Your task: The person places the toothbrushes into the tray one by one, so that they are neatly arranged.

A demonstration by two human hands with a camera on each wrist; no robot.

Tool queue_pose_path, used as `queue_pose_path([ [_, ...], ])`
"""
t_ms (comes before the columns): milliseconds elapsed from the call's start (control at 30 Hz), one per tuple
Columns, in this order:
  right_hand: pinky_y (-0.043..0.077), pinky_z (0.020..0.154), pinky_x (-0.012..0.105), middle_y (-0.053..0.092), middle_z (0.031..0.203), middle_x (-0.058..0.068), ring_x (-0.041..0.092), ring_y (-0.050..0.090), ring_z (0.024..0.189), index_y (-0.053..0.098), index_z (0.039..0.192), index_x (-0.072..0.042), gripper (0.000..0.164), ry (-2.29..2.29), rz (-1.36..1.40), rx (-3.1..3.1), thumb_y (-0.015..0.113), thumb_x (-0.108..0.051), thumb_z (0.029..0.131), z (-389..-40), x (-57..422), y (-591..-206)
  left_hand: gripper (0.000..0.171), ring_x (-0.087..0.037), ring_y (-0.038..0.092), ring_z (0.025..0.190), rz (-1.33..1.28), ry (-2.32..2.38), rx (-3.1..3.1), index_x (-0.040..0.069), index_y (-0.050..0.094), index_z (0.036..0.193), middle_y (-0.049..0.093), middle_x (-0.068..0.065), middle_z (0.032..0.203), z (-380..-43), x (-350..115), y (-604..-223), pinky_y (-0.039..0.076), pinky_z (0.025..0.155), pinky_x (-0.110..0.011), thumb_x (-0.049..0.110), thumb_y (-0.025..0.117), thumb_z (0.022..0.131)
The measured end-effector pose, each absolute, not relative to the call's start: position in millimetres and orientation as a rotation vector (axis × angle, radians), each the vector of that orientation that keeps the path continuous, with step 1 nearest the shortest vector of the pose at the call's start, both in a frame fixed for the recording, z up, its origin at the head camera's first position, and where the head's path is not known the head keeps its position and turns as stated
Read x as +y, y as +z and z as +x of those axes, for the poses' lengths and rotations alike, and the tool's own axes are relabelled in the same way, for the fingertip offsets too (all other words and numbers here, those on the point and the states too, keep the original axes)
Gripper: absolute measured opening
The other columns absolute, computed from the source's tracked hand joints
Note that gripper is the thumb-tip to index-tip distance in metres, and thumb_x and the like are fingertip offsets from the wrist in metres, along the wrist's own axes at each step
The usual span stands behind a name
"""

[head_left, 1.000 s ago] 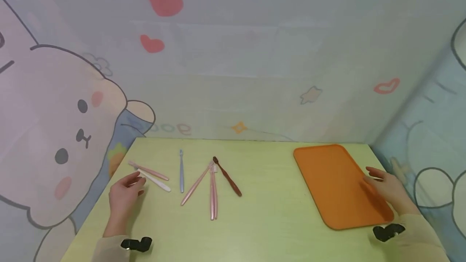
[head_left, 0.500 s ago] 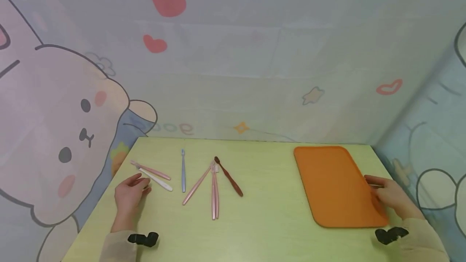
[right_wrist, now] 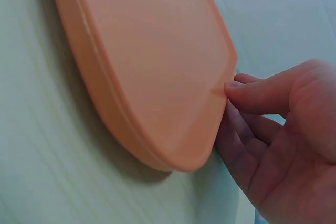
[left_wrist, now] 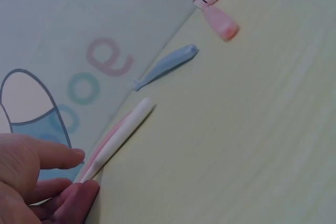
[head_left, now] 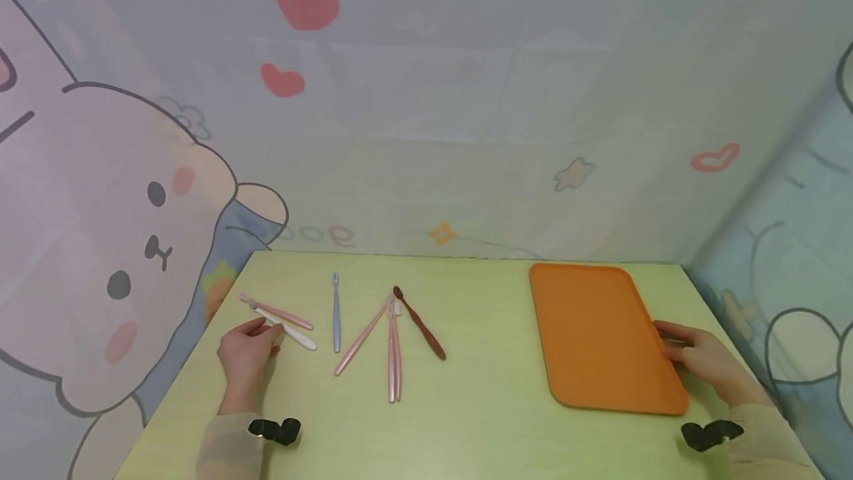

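In the head view my left hand (head_left: 248,354) is at the white toothbrush (head_left: 298,338). Thumb and fingers stand apart around its head end in the left wrist view, its bristles hidden. A pink toothbrush (head_left: 291,317) lies alongside the white one. My right hand (head_left: 708,363) pinches the right rim of an orange tray (head_left: 603,339). In the right wrist view the thumb (right_wrist: 236,90) presses on the rim, and the other fingers reach round its outer side. The tray holds nothing.
Between the hands lie a blue toothbrush (head_left: 336,317), several pink toothbrushes (head_left: 360,341) with heads together, and a brown toothbrush (head_left: 421,327). The pale green table (head_left: 480,421) meets a printed cloth backdrop (head_left: 433,95) at its far edge.
The orange tray has shifted left and straightened, with my right hand now at its edge. My left hand has moved slightly right, closer over the white toothbrush.
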State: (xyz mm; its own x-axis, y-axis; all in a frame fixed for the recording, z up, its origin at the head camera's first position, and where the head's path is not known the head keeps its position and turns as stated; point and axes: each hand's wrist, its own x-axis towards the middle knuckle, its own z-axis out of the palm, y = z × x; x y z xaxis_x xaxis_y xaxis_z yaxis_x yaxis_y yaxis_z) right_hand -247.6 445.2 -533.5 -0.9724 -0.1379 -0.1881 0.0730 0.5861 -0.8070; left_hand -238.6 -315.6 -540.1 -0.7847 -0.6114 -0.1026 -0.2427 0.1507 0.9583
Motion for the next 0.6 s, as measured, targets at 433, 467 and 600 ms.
queue_pose_path([
  [433,0.05,0.081,0.014,0.029,0.153,0.032,-0.019,0.048,0.095,0.026,0.153,0.006,0.068,-1.357,0.034,2.519,0.061,-0.019,0.1,-248.1,446.0,-536.0,0.057,-0.019,0.066,0.081,0.84,-1.353,-2.369,-0.002,0.064,0.127,0.065,-0.016,0.111,-242.1,-308.3,-535.9,0.052,0.066,-0.022,0.025,0.082,0.08],
  [467,0.05,0.081,0.015,0.029,0.153,0.033,-0.018,0.048,0.095,0.026,0.152,0.007,0.068,-1.362,0.032,2.518,0.061,-0.018,0.1,-248.4,445.9,-536.4,0.057,-0.022,0.064,0.087,0.842,-1.325,-2.388,-0.002,0.064,0.126,0.065,-0.015,0.111,-241.9,-307.8,-535.9,0.051,0.07,-0.025,0.026,0.082,0.08],
  [600,0.052,0.081,0.017,0.037,0.148,0.035,-0.015,0.053,0.095,0.026,0.151,0.01,0.067,-1.403,0.01,2.512,0.062,-0.012,0.098,-249.9,445.0,-537.7,0.056,-0.03,0.058,0.098,0.819,-1.255,-2.433,-0.004,0.064,0.125,0.065,-0.017,0.11,-240.5,-305.0,-534.9,0.048,0.081,-0.038,0.026,0.081,0.08],
])
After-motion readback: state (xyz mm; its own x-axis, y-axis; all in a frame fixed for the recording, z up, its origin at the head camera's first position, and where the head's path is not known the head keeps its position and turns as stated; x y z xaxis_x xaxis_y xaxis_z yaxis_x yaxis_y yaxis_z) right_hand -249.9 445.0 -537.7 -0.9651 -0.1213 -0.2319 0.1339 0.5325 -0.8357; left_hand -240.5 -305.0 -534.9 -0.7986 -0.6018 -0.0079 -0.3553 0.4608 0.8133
